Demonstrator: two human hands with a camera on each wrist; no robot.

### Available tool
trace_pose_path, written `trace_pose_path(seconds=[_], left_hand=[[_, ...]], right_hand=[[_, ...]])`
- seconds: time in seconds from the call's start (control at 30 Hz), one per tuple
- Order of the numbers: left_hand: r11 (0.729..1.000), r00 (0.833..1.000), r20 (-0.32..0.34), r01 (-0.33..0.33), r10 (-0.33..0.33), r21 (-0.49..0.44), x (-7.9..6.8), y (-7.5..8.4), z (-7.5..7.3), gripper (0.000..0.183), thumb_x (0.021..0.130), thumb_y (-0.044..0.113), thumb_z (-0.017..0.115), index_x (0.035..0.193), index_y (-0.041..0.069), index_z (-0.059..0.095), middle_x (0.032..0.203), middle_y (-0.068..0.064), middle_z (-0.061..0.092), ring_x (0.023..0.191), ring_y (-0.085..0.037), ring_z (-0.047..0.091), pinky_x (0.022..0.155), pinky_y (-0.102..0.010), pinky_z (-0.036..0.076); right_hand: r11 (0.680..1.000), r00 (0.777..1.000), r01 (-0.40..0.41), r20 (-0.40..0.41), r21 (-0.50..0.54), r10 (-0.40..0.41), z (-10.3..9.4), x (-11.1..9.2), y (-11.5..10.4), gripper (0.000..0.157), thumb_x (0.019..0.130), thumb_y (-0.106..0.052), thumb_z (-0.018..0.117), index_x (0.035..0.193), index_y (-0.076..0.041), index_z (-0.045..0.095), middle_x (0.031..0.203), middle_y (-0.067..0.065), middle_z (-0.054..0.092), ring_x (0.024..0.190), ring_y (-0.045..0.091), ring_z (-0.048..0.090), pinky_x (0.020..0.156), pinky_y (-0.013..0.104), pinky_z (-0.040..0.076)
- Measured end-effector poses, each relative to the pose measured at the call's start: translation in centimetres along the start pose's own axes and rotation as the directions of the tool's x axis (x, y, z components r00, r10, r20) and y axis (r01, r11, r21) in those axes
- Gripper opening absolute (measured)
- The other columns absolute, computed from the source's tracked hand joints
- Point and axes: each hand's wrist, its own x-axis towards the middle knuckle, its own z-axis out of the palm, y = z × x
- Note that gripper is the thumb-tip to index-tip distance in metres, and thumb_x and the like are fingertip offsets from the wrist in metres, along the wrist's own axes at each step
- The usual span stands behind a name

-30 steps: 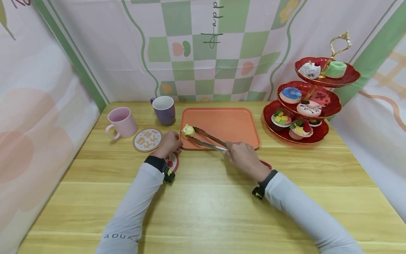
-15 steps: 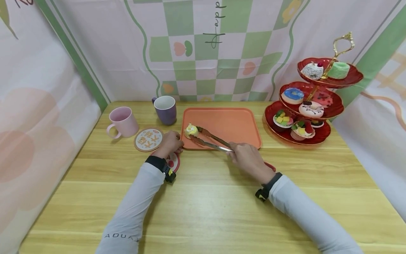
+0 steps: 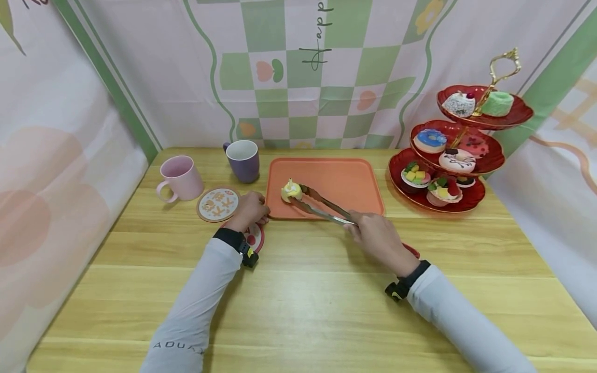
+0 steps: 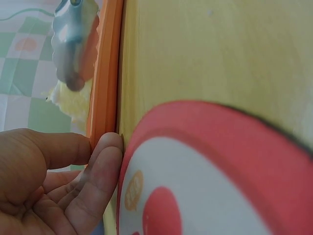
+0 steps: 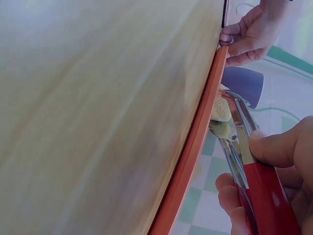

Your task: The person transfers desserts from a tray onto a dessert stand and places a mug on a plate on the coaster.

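In the head view, the right hand (image 3: pixel 380 235) grips a pair of metal tongs (image 3: pixel 326 215) with red handles, the 2 tips set on either side of a small round yellow cake with white topping (image 3: pixel 292 192). The cake is at the left part of a rectangular orange tray (image 3: pixel 345 181) at the frame's centre; I cannot tell whether it touches the tray. The left hand (image 3: pixel 249 211), left of centre, pinches the tray's near-left corner, above a round red-rimmed white coaster (image 3: pixel 254 238). At upper right stands a red 3-tier dessert stand (image 3: pixel 513 118) with a gold handle.
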Motion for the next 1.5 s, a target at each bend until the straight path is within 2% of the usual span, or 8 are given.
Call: trace_pose_path(seconds=[0.2, 0.43, 0.7, 0.9, 1.03, 1.13, 1.27, 1.5], left_hand=[[1.0, 1.0, -0.003, -0.013, 0.013, -0.007, -0.1, 0.1, 0.0, 0.027, 0.089, 0.007, 0.059, 0.113, -0.005, 0.058, 0.073, -0.011, 0.066, 0.056, -0.015, 0.062, 0.053, -0.027, 0.052], [1.0, 1.0, 0.003, -0.009, 0.009, -0.013, -0.3, 0.2, 0.0, 0.03, 0.089, 0.007, 0.059, 0.116, -0.006, 0.056, 0.075, -0.012, 0.066, 0.057, -0.015, 0.063, 0.055, -0.027, 0.052], [1.0, 1.0, -0.004, -0.021, 0.021, -0.011, -0.3, 0.2, -0.1, 0.028, 0.089, 0.006, 0.058, 0.114, -0.006, 0.057, 0.072, -0.011, 0.066, 0.056, -0.014, 0.062, 0.054, -0.027, 0.052], [0.999, 1.0, 0.003, -0.025, 0.025, -0.02, -0.4, 0.1, -0.1, 0.027, 0.089, 0.006, 0.058, 0.113, -0.006, 0.058, 0.074, -0.012, 0.066, 0.056, -0.015, 0.062, 0.055, -0.027, 0.053], [0.999, 1.0, 0.0, -0.028, 0.028, -0.019, -0.3, 0.1, 0.0, 0.026, 0.089, 0.006, 0.058, 0.113, -0.006, 0.058, 0.074, -0.012, 0.066, 0.056, -0.015, 0.063, 0.055, -0.027, 0.052], [1.0, 1.0, 0.0, -0.024, 0.024, -0.02, -0.3, 0.1, 0.0, 0.026, 0.089, 0.006, 0.058, 0.113, -0.006, 0.058, 0.074, -0.012, 0.066, 0.056, -0.015, 0.063, 0.054, -0.027, 0.052], [1.0, 1.0, -0.002, -0.022, 0.022, -0.018, -0.3, 0.1, 0.0, 0.026, 0.089, 0.006, 0.058, 0.113, -0.005, 0.058, 0.074, -0.011, 0.066, 0.055, -0.014, 0.062, 0.054, -0.027, 0.052], [0.999, 0.999, -0.005, -0.036, 0.036, -0.018, -0.5, 0.1, -0.1, 0.021, 0.089, 0.005, 0.057, 0.106, -0.005, 0.06, 0.072, -0.011, 0.066, 0.055, -0.015, 0.062, 0.054, -0.027, 0.052]], right_hand=[[1.0, 0.999, -0.029, 0.014, -0.008, 0.029, -0.8, -0.6, 0.5, 0.018, 0.086, -0.02, 0.068, 0.095, -0.004, 0.064, 0.058, 0.0, 0.047, 0.046, 0.014, 0.039, 0.041, 0.029, 0.033], [0.996, 0.995, -0.088, 0.043, 0.003, 0.087, -2.1, -1.2, 1.3, 0.023, 0.088, -0.018, 0.065, 0.104, -0.001, 0.065, 0.062, 0.002, 0.053, 0.048, 0.015, 0.042, 0.043, 0.031, 0.035], [0.996, 0.996, -0.089, -0.008, -0.028, 0.089, -3.8, -1.6, 2.2, 0.029, 0.088, -0.017, 0.065, 0.107, 0.004, 0.065, 0.064, 0.007, 0.058, 0.046, 0.017, 0.043, 0.042, 0.032, 0.034], [0.99, 0.991, -0.133, 0.027, -0.043, 0.134, -5.0, -2.0, 2.7, 0.033, 0.088, -0.017, 0.064, 0.112, 0.006, 0.062, 0.061, 0.006, 0.053, 0.047, 0.017, 0.041, 0.041, 0.03, 0.031], [0.985, 0.985, -0.165, 0.05, -0.041, 0.167, -5.8, -2.3, 3.0, 0.035, 0.088, -0.016, 0.064, 0.113, 0.008, 0.061, 0.068, 0.011, 0.058, 0.047, 0.017, 0.04, 0.041, 0.03, 0.03], [0.985, 0.985, -0.165, 0.043, -0.041, 0.167, -6.3, -2.5, 3.3, 0.032, 0.088, -0.014, 0.065, 0.111, 0.008, 0.062, 0.065, 0.009, 0.057, 0.047, 0.017, 0.04, 0.042, 0.03, 0.03], [0.987, 0.987, -0.156, 0.029, -0.05, 0.157, -6.9, -2.9, 3.8, 0.024, 0.087, -0.013, 0.065, 0.102, 0.005, 0.064, 0.054, 0.0, 0.043, 0.046, 0.017, 0.039, 0.042, 0.03, 0.03], [0.981, 0.985, -0.169, 0.016, -0.095, 0.172, -8.2, -3.5, 4.3, 0.025, 0.085, -0.013, 0.066, 0.102, 0.006, 0.064, 0.051, -0.002, 0.035, 0.044, 0.017, 0.035, 0.041, 0.029, 0.028]])
